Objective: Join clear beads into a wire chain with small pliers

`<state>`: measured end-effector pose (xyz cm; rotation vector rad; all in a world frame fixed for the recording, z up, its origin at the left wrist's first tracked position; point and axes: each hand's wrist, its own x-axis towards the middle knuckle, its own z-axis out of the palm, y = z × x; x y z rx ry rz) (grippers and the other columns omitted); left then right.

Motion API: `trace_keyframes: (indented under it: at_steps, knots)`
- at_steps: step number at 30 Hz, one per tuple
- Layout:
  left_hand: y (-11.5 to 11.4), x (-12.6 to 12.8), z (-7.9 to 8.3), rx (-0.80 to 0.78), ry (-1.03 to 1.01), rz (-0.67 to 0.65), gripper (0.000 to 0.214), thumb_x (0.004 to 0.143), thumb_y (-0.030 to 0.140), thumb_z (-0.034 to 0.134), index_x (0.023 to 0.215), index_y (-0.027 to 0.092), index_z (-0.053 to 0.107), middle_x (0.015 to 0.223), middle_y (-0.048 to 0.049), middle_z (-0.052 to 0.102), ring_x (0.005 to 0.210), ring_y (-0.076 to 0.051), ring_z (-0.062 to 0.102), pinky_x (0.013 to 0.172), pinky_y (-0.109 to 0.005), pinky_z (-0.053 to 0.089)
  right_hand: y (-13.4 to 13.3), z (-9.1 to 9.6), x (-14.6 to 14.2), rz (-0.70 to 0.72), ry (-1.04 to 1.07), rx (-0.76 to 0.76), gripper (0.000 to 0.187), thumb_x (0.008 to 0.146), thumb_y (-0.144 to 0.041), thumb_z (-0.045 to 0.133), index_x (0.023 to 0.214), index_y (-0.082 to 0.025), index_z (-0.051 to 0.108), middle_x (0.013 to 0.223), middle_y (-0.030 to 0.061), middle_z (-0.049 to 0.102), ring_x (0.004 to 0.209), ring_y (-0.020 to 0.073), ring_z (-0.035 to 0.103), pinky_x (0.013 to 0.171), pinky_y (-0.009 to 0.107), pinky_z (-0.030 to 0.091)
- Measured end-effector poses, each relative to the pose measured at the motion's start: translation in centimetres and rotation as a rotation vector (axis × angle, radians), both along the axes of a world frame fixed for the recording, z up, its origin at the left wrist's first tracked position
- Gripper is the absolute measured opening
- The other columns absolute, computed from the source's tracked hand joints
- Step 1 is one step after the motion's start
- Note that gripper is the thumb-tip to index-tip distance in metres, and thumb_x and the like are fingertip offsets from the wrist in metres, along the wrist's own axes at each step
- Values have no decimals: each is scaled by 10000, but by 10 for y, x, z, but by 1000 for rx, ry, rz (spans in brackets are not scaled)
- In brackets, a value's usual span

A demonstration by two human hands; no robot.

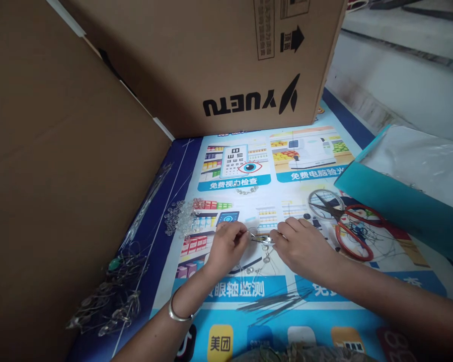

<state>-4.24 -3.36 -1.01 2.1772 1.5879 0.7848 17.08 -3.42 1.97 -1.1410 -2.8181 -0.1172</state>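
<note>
My right hand is closed around small metal pliers, whose jaws point left towards my other hand. My left hand is pinched just left of the jaws, at a clear bead; thin wire there is too fine to follow. Below the pliers hangs or lies a string of clear beads with wire ends. A loose pile of clear beads, some pinkish, lies to the left. Farther back is a short curved row of beads. Cut dark wires lie nearer me.
Red-handled scissors rest over a wire coil on the right. Beyond them stands a teal box with clear plastic inside. Cardboard walls the back and left. Wired bead pieces lie at the left on the printed sheet.
</note>
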Motion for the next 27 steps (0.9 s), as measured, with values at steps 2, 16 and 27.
trace_keyframes:
  at_steps: [2,16,27]
  knots:
    - [0,1,1,-1,3,-4,98,828,191,501,730,185,509,658,8,556,691,-146,491,712,-285,374,0,1,-1,5,-3,-4,174,881,-194,440,996,-153,564,873,69,531,839,219,418,685,353,269]
    - [-1,-4,7,-144,-89,-67,114,850,229,494,747,189,521,713,-1,564,735,-148,506,745,-295,370,-3,1,-2,21,-54,-32,172,875,-178,444,1002,-134,551,872,71,519,832,225,418,678,356,270]
    - [-3,-5,3,-136,-48,-61,150,893,261,420,793,194,510,761,-21,568,775,-167,493,731,-303,380,-4,1,-1,-2,-46,-34,157,866,-171,456,978,-138,561,862,68,523,821,220,418,674,351,271]
